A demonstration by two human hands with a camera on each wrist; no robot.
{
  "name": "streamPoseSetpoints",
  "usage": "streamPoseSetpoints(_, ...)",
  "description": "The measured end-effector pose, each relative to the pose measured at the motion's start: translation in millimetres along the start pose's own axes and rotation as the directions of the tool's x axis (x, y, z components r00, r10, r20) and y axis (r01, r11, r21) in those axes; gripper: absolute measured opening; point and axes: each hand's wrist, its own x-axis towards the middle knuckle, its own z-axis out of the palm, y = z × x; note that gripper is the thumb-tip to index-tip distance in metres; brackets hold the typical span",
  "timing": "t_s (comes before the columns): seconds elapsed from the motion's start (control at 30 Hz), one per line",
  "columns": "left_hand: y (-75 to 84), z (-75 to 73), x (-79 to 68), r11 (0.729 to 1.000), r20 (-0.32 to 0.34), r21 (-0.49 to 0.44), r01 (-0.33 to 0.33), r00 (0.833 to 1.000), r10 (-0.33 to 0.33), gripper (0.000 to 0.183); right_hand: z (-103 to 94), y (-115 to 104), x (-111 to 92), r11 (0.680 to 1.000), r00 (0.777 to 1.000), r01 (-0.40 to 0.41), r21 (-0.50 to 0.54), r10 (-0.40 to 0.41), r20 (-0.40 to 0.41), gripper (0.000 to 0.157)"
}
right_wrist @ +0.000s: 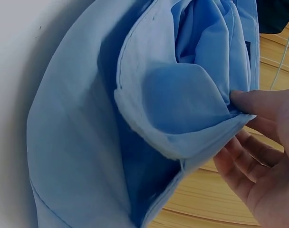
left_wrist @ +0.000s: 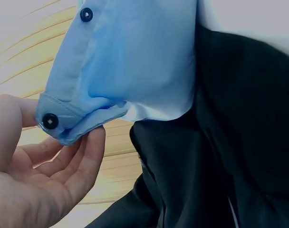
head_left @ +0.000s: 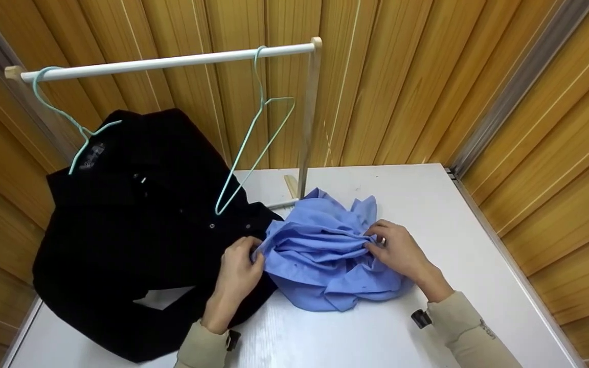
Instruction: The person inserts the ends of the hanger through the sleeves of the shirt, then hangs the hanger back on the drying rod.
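Note:
A crumpled blue shirt [head_left: 325, 266] lies bunched on the white table, between both hands. My left hand [head_left: 238, 268] pinches its left edge; in the left wrist view the collar corner [left_wrist: 63, 116] with a dark button [left_wrist: 50, 121] is at the fingertips. My right hand [head_left: 399, 250] pinches the shirt's right side, and the right wrist view shows thumb and fingers on a folded, seamed edge [right_wrist: 216, 135]. Beside the left hand, a black shirt [head_left: 136, 230] hangs on a light green hanger [head_left: 77, 122], its lower part spread over the table.
A white rail [head_left: 172, 62] on a stand crosses the back left. A second light green hanger [head_left: 243, 153] hangs bare from it, overlapping the black shirt in the head view. Wood-patterned walls [head_left: 397, 87] enclose the white table [head_left: 458, 230] at the back and sides.

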Motion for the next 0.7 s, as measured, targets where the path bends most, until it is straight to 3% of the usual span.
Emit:
streamPoseSetpoints(0.2, 4.1, -6.1, 2.7, 0.999, -0.052, -0.047, -0.011, 0.999, 0.008, 0.012, -1.2, -1.1, 1.3, 0.997, 0.997, 0.051, 0.059, -0.047, -0.06, 0.02)
streamPoseSetpoints(0.4, 6.3, -11.6, 4.4, 0.995, -0.113, -0.089, -0.034, 0.993, 0.024, 0.012, -1.1, -0.6, 2.7, 0.989, 0.993, 0.101, 0.107, -0.094, -0.067, 0.022)
streamPoseSetpoints(0.7, 8.6, -16.1, 5.7, 0.991, -0.15, -0.124, -0.047, 0.988, 0.028, 0.01, -2.0, 1.3, 0.7, 0.97, 0.993, 0.103, 0.218, -0.115, 0.041, 0.025)
